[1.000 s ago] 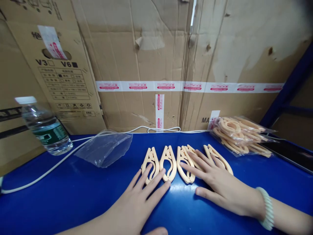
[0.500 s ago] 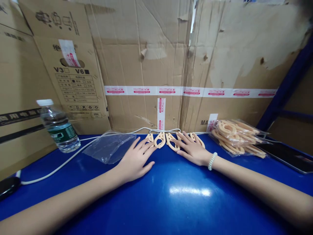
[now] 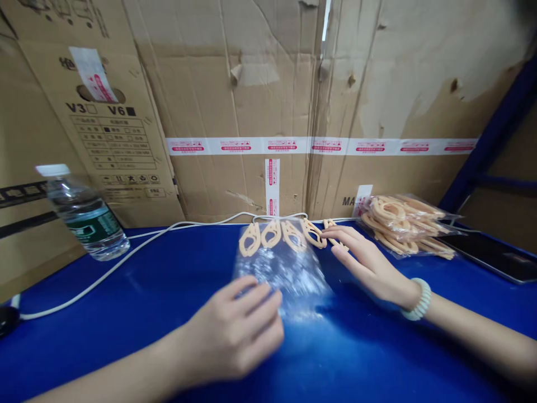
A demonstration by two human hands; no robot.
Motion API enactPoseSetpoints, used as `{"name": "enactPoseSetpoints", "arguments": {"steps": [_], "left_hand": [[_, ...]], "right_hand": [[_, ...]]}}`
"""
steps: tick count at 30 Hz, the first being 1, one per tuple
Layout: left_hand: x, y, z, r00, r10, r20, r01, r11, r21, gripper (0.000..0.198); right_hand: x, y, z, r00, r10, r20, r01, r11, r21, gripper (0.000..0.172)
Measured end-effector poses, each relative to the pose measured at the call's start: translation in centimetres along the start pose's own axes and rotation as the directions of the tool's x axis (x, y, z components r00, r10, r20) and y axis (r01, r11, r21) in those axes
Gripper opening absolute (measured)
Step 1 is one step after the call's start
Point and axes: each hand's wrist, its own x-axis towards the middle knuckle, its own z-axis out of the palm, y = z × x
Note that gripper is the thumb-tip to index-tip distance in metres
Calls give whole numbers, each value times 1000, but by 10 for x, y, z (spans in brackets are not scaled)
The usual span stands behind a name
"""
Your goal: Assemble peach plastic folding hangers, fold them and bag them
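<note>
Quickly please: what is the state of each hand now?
Left hand: fingers curled on the clear bag, grip cannot be told.
Right hand: open, flat, fingertips at the peach hangers, holding nothing.

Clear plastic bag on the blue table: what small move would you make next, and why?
Probably the right hand should gather the loose clips into one bunch. It rests by the rightmost clip, the clear bag lies just before the row with the left hand at its near edge, and a filled bag of like clips lies at the right.
</note>
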Motion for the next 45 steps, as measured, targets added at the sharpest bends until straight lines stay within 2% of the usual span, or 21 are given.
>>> {"name": "enactPoseSetpoints", "arguments": {"steps": [1, 3, 6, 8, 10, 12, 14, 16, 18, 22, 24, 27, 28, 29, 32, 35, 40, 45], "left_hand": [[3, 10, -1, 1000, 26, -13, -27, 996, -88, 20], [5, 23, -2, 999, -25, 32, 33, 963, -268, 20], [0, 25, -1, 976, -80, 204, 167, 873, -458, 39], [-3, 22, -1, 950, -65, 305, 221, 830, -512, 46], [-4, 19, -2, 930, -54, 364, 257, 802, -540, 53], [-4, 19, -2, 920, -32, 391, 268, 778, -568, 61], [-3, 23, -2, 918, -26, 395, 277, 757, -592, 65], [-2, 28, -1, 921, -61, 384, 301, 737, -605, 63], [-3, 33, 0, 919, -123, 374, 343, 718, -606, 59], [-7, 34, -1, 908, -189, 375, 399, 668, -628, 48], [-8, 29, -3, 920, -190, 343, 383, 622, -683, 38], [-6, 23, -4, 937, -243, 251, 348, 566, -747, 33], [-5, 22, -4, 930, -287, 230, 357, 559, -748, 34], [-4, 22, -4, 918, -334, 216, 376, 555, -742, 35], [0, 27, -1, 893, -401, 203, 414, 557, -720, 35], [1, 32, 0, 905, -360, 225, 408, 591, -696, 35], [-1, 35, -3, 898, -321, 301, 441, 662, -606, 30], [-4, 38, 0, 891, -352, 287, 454, 727, -516, 34]], "right_hand": [[0, -1, 0, 1000, 14, -9, -13, 999, 43, 32], [-1, -3, 1, 999, 42, -21, -40, 993, 112, 30], [-3, -11, 3, 998, 59, -30, -54, 988, 144, 29], [-5, -20, 5, 1000, 14, 25, -17, 991, 134, 30], [-7, -28, 7, 987, -70, 147, 55, 993, 103, 37], [-10, -34, 11, 942, -131, 308, 119, 991, 58, 55], [-14, -36, 14, 876, -136, 462, 140, 990, 28, 72], [-16, -32, 17, 813, -121, 569, 133, 991, 21, 78], [-16, -27, 18, 786, -96, 611, 119, 993, 3, 78], [-10, -17, 11, 787, -94, 609, 130, 991, -15, 79], [-5, -6, 6, 838, -122, 532, 140, 990, 7, 70], [6, 27, 0, 952, -94, 292, 122, 990, -78, 49], [9, 42, -1, 970, -78, 230, 114, 982, -149, 48], [11, 58, -1, 973, -69, 220, 119, 967, -226, 53], [16, 97, 0, 945, 55, 323, 83, 913, -399, 85], [19, 112, -2, 890, 145, 432, 91, 872, -481, 93], [15, 98, -16, 876, 59, 478, 181, 879, -441, 71], [4, 74, -32, 851, 42, 524, 125, 953, -278, 36]]}}
